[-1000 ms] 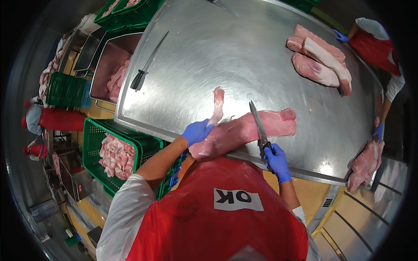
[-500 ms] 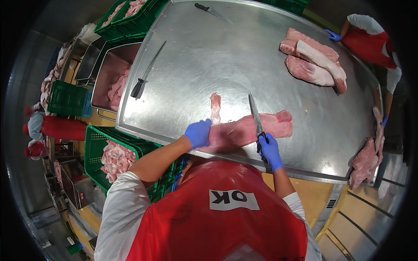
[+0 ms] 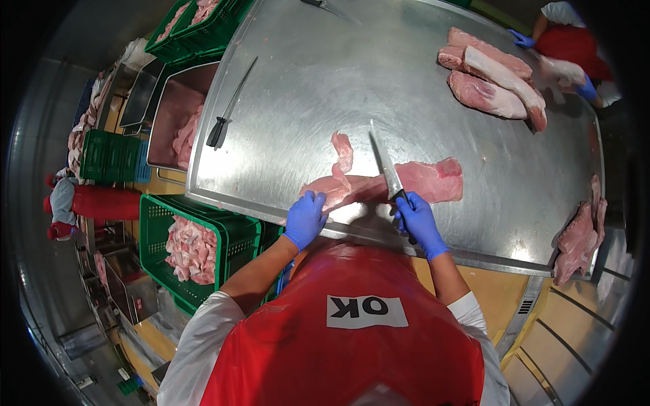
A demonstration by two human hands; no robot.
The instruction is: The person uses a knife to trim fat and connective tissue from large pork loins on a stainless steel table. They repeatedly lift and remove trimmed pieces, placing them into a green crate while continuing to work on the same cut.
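A long pink slab of meat (image 3: pixel 428 181) lies near the front edge of the metal table. My left hand (image 3: pixel 306 218), in a blue glove, is closed on the slab's left end, which is lifted and twisted. A thin strip of meat (image 3: pixel 343 153) sticks up from that end, away from me. My right hand (image 3: pixel 421 223), also gloved in blue, grips the black handle of a knife (image 3: pixel 384 157). Its blade points away from me and slightly left, across the slab's middle; whether the edge touches the meat I cannot tell.
The steel table (image 3: pixel 305 88) carries a sharpening rod (image 3: pixel 231 101) at left, another knife (image 3: pixel 325 7) at the far edge and several large meat pieces (image 3: pixel 497 81) at far right. A green crate of trimmings (image 3: pixel 193 250) stands at left. A co-worker's gloved hand (image 3: pixel 586 88) holds meat at right.
My left hand has drawn the slab's left end toward me and lifted it. The knife has shifted left, its tip farther away. The co-worker at right now holds a piece of meat above the table.
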